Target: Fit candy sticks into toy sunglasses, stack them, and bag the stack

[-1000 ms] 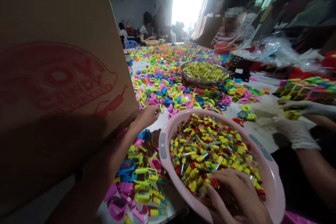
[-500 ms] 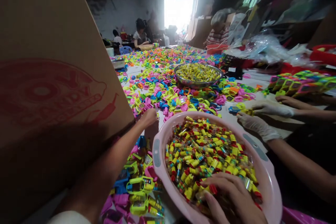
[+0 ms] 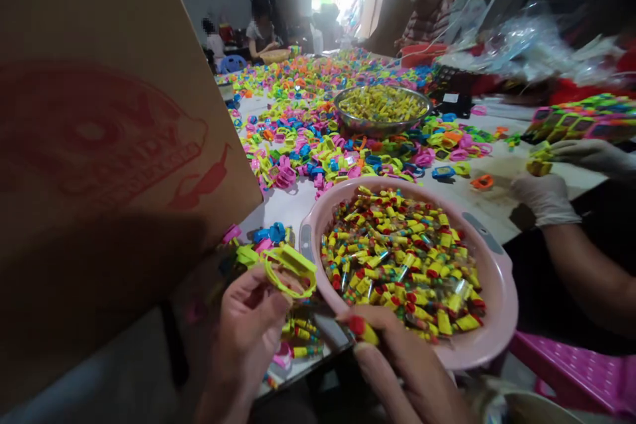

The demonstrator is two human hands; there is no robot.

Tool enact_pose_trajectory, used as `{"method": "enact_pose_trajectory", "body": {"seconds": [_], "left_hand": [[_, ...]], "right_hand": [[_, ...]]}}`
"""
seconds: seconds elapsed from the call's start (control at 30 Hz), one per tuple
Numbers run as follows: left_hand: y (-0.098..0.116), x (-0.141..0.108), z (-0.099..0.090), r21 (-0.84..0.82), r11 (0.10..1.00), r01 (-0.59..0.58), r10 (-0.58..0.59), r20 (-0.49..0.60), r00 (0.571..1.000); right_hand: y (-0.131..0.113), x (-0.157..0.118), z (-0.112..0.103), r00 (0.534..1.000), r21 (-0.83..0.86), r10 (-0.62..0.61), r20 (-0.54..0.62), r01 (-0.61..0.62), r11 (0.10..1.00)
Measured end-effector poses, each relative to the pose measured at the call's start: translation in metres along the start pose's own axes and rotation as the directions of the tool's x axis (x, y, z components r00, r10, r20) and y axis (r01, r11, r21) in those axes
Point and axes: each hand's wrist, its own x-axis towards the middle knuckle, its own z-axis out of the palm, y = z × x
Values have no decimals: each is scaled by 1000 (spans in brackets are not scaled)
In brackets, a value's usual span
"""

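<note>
Between the fingers of my left hand [image 3: 248, 324] is a yellow-green toy watch [image 3: 291, 270], its strap loop turned toward me. My right hand [image 3: 397, 358] pinches a small candy tube [image 3: 362, 330] with a red cap and yellow label, in front of the basin's near rim. The two hands are apart, with the tube to the right of the watch. A pink basin [image 3: 499, 344] full of similar candy tubes [image 3: 397, 258] stands just beyond my right hand. Behind my left hand lie more toy watches [image 3: 271, 233] and a few tubes by the table edge.
A large cardboard box [image 3: 124, 112] blocks the left side. A metal bowl [image 3: 382, 124] of yellow pieces stands among heaped toy watches. At right, a co-worker's gloved hands [image 3: 541, 199] handle a watch. A pink stool [image 3: 581, 364] stands below; other people sit farther back.
My left hand has come back from the watch heap with a yellow-green toy watch. My right hand has left the basin's contents, bringing a candy tube nearer. The view has tilted down.
</note>
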Motion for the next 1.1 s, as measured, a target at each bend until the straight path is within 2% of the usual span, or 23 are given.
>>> {"method": "enact_pose_trajectory", "body": {"seconds": [0.07, 0.13, 0.3, 0.47, 0.77, 0.87, 0.97, 1.1], "left_hand": [[-6, -20, 2, -77, 997, 9, -12, -37, 999], [-12, -34, 0, -126, 992, 22, -29, -54, 998], [-21, -51, -5, -168, 986, 8, -15, -42, 999], [-23, -58, -1, -181, 983, 4, -14, -58, 998], [-29, -66, -3, -162, 987, 8, -4, 27, 1000], [-32, -68, -3, -152, 988, -1, 5, 25, 1000], [-35, -68, 0, -158, 987, -8, 5, -21, 1000], [-38, -69, 3, -166, 986, 13, -15, -11, 1000]], "right_hand": [[-11, 10, 5, 991, 51, -50, 127, 44, 998], [-18, 14, 10, 979, 111, -69, 193, 48, 993], [-30, 4, 17, 976, 227, 1, 218, -52, 973], [-36, -9, 17, 964, 270, 91, 249, -159, 949], [-28, -22, 14, 927, 301, 216, 307, -310, 902], [-28, -23, 16, 915, 385, 255, 312, -367, 847], [-26, -22, 16, 894, 457, 268, 359, -418, 785], [-22, -22, 13, 864, 511, 285, 416, -481, 712]]}}
